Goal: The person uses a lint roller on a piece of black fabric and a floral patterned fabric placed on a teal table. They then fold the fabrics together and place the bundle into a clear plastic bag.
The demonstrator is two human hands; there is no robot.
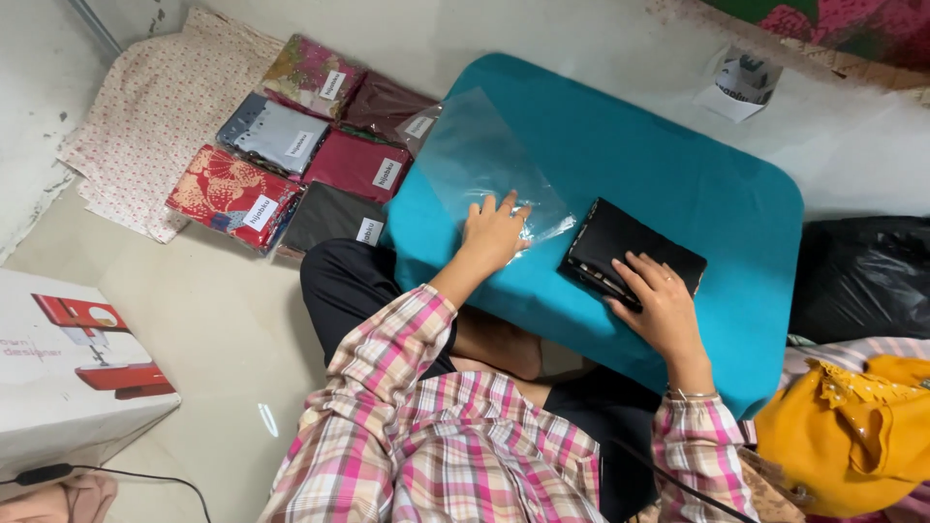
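Pressing our open left hand (494,232) flat on the clear plastic bag (484,160), we rest our open right hand (659,305) on the folded black cloth (630,252) beside it on the teal worktop (678,165); slick plastic could slide, and the fold may spring loose.

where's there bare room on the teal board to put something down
The far right part of the teal board, beyond the black folded cloth, is bare, as is its far edge. The near left is crowded: the left hand presses the clear plastic bag, and the right hand rests on the cloth.
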